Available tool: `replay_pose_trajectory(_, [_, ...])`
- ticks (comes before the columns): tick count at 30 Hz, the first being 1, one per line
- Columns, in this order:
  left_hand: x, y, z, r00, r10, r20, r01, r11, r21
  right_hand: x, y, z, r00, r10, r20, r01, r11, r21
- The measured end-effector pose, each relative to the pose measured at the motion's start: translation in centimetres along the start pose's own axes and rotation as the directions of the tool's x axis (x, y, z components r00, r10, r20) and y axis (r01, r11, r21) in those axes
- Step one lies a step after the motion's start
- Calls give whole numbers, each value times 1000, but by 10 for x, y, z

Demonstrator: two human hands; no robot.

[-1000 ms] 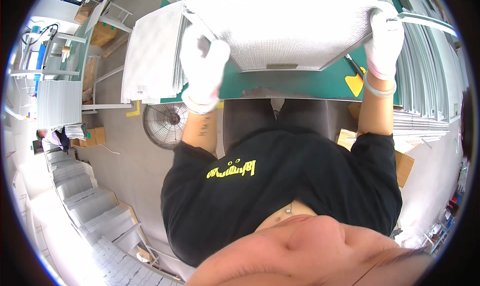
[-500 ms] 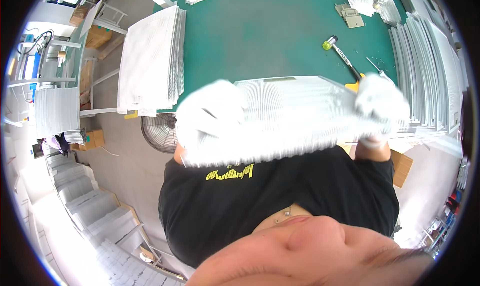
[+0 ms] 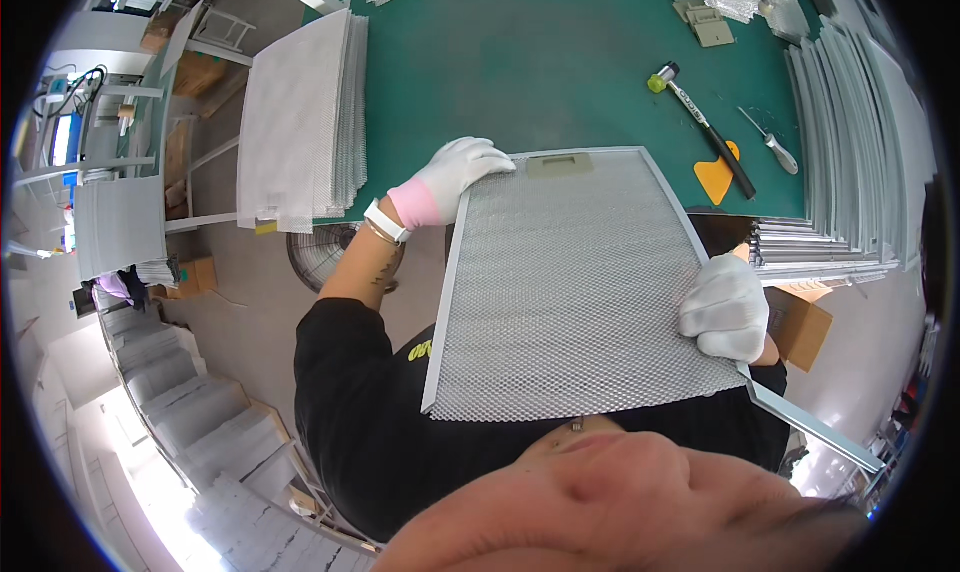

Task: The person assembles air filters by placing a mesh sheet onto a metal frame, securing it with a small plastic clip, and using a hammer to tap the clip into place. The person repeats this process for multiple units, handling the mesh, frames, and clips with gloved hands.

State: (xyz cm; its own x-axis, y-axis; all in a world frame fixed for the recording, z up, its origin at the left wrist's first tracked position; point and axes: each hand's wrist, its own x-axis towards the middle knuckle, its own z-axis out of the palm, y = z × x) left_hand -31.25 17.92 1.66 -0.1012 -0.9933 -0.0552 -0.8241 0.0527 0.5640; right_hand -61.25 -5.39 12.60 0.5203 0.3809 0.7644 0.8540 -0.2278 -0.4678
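Silvery, fine-celled metal makes up the mesh panel [image 3: 580, 292], flat and four-sided, with smooth pale rails along three sides and a bare, slightly toothed near edge. I see its far end at the border of the smooth green table [image 3: 500, 72], its near end before the wearer's chest; a flat tan tab [image 3: 560, 165] sits on the far rail. One slim, straight metal strip [image 3: 815, 430] slants out from the near right corner.

From my remote view, the gloved left hand [image 3: 465, 172] lies over the far left corner, fingers together and wrist turned inward, forearm stretched forward; its thumb is hidden, so I cannot tell whether it grips. The gloved right hand [image 3: 725, 307] is curled tight on the right rail, knuckles up, elbow drawn back, its forearm mostly hidden.
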Motion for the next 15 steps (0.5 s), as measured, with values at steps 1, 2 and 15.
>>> replay_pose_trajectory(1, [0, 0, -1, 1000, -11, 23, 10, 1000, 15, 0, 1, 0, 1000, -11, 7, 11, 1000, -6])
replay_pose_trajectory(2, [1, 1, -1, 1000, 20, 4, -20, 999, 24, 0, 2, -1, 1000, -21, 13, 21, 1000, -12])
replay_pose_trajectory(15, [8, 2, 2, 984, -159, 80, 152, 985, 86, -5, -3, 13, 992, 17, -125, -23, 999, -45])
